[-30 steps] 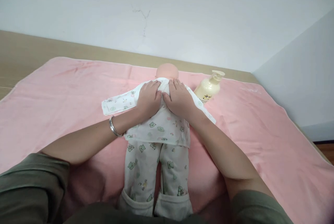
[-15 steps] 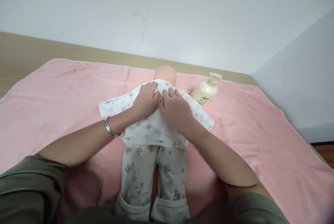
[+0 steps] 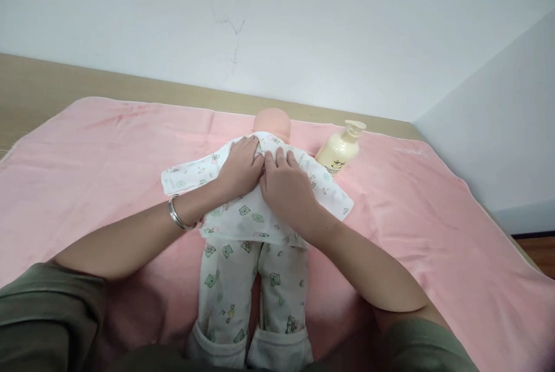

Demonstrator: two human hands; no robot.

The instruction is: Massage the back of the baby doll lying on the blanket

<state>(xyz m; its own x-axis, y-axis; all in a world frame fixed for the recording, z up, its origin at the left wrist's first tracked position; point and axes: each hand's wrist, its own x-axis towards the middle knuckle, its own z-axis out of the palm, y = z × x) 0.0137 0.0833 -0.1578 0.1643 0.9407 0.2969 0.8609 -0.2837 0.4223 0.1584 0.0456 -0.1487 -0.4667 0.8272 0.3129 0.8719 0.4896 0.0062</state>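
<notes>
A baby doll [image 3: 272, 121] lies with its bald head at the far side and its legs toward me. It wears a white long-sleeved shirt [image 3: 247, 213] and matching trousers [image 3: 225, 291], both printed with small green bears. My left hand [image 3: 239, 168] closes on the shirt's upper chest just below the neck, its thumb pointing inward. Beside it, my right hand [image 3: 288, 190] grips the cloth at the same spot, with its finger ends meeting my left thumb. The fabric pinched between them is mostly hidden. Both shirt sleeves lie spread out sideways.
A cream pump bottle [image 3: 337, 153] leans on the right, close to the doll's sleeve. Under everything spreads a pink blanket [image 3: 108, 175] over a light wooden surface [image 3: 52, 80]. A white wall [image 3: 325, 37] rises behind it.
The whole view has shifted slightly. My right fingers have moved a little closer in against my left thumb at the shirt front; the doll and bottle stay in place.
</notes>
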